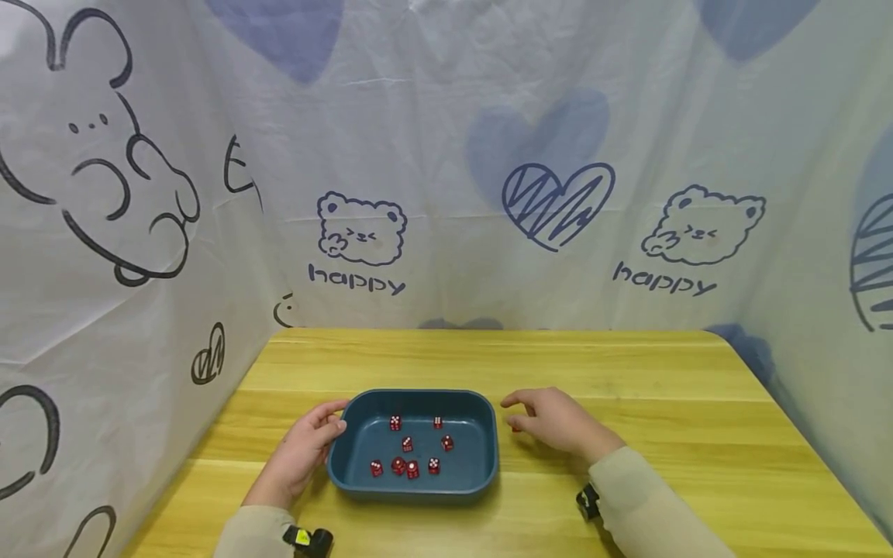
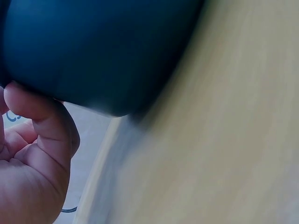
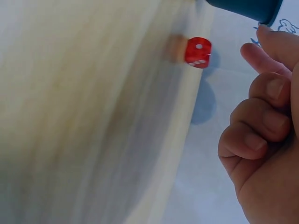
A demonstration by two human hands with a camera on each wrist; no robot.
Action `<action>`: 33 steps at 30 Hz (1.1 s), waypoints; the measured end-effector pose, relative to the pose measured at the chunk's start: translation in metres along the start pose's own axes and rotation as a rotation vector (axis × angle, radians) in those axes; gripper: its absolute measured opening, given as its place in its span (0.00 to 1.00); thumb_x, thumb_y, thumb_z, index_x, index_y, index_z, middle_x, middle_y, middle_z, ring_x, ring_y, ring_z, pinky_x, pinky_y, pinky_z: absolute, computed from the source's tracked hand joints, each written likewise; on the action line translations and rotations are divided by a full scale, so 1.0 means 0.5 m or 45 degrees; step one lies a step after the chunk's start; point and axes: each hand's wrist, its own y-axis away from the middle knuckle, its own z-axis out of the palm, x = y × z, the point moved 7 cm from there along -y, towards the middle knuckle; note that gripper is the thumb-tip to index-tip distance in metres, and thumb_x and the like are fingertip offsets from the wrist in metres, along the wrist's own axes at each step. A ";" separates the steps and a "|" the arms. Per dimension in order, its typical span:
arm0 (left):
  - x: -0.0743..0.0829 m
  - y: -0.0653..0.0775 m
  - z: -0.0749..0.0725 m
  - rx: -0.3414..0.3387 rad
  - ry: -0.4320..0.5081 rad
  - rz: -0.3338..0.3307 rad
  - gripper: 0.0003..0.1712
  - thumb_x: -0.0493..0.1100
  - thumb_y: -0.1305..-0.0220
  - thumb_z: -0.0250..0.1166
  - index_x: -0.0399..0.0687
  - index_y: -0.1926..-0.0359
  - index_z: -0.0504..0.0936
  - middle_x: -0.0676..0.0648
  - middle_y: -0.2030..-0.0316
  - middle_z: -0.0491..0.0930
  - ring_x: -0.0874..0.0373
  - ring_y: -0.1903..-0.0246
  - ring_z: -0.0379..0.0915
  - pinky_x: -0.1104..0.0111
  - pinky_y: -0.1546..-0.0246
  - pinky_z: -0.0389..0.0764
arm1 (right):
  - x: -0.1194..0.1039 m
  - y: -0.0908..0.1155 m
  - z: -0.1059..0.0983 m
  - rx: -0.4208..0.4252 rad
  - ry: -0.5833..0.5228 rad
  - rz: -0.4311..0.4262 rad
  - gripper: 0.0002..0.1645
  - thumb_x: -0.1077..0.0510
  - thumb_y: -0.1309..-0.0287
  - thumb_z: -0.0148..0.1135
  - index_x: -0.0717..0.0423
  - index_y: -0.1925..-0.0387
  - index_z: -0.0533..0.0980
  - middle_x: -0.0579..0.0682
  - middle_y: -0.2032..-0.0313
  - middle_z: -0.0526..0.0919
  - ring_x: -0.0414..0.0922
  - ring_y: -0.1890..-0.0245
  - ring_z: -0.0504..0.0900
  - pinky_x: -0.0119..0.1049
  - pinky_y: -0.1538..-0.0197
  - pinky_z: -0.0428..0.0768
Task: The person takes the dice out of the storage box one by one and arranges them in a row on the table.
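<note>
A dark teal rectangular tray (image 1: 415, 494) with rounded corners sits on the table, several red dice (image 1: 408, 444) with white pips scattered inside it. At its left end, my left hand (image 1: 301, 449) holds the wall, thumb near the rim; the left wrist view shows the hand (image 2: 35, 154) against the teal side. To the right of the tray, my right hand (image 1: 558, 418) hovers over a single red die (image 1: 516, 428) on the table. In the right wrist view that die (image 3: 198, 52) stands apart from the fingers, with thumb and index extended and the other fingers curled.
The yellow wood-grain table (image 1: 628, 372) reaches back to a pale curtain (image 1: 446, 256) printed with hearts, bears and lettering. More of this cloth hangs on the left and right sides. Small dark cameras (image 1: 588, 502) are strapped at both wrists.
</note>
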 end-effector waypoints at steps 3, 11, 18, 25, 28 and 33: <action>0.001 0.000 -0.001 0.007 -0.009 -0.007 0.27 0.37 0.25 0.56 0.38 0.29 0.66 0.44 0.59 0.73 0.58 0.72 0.68 0.71 0.74 0.72 | -0.012 0.000 -0.008 0.000 -0.007 -0.004 0.18 0.52 0.31 0.63 0.47 0.41 0.80 0.40 0.77 0.81 0.40 0.82 0.69 0.35 0.76 0.69; 0.005 -0.001 0.000 0.002 -0.004 -0.008 0.27 0.36 0.25 0.56 0.38 0.29 0.66 0.42 0.58 0.73 0.57 0.72 0.68 0.71 0.75 0.71 | -0.044 -0.003 -0.039 0.088 0.060 -0.028 0.18 0.51 0.33 0.65 0.46 0.43 0.82 0.41 0.81 0.71 0.39 0.81 0.68 0.34 0.75 0.69; 0.006 0.000 0.001 -0.003 0.000 -0.004 0.26 0.36 0.25 0.55 0.37 0.29 0.66 0.43 0.60 0.72 0.57 0.73 0.67 0.71 0.76 0.70 | -0.070 0.001 -0.054 0.084 0.045 -0.039 0.18 0.49 0.33 0.65 0.42 0.43 0.81 0.40 0.81 0.73 0.39 0.80 0.70 0.35 0.74 0.71; 0.006 0.001 0.003 -0.007 -0.002 -0.001 0.26 0.35 0.26 0.56 0.38 0.29 0.66 0.44 0.60 0.72 0.58 0.74 0.66 0.71 0.77 0.69 | -0.092 0.000 -0.051 0.065 0.032 -0.060 0.18 0.49 0.32 0.65 0.44 0.43 0.81 0.40 0.81 0.74 0.40 0.82 0.71 0.35 0.75 0.71; 0.007 0.001 0.003 -0.005 -0.010 0.001 0.27 0.36 0.26 0.56 0.38 0.29 0.66 0.44 0.60 0.72 0.59 0.75 0.65 0.71 0.77 0.69 | -0.102 -0.002 -0.047 0.050 0.020 -0.087 0.19 0.48 0.32 0.65 0.44 0.42 0.81 0.40 0.82 0.75 0.39 0.82 0.73 0.36 0.76 0.71; 0.007 0.002 0.002 -0.003 -0.016 0.003 0.27 0.36 0.26 0.56 0.38 0.29 0.66 0.44 0.60 0.72 0.58 0.75 0.65 0.71 0.77 0.69 | -0.118 -0.006 -0.038 0.031 0.026 -0.144 0.19 0.47 0.33 0.66 0.44 0.43 0.82 0.40 0.83 0.71 0.38 0.84 0.71 0.34 0.77 0.69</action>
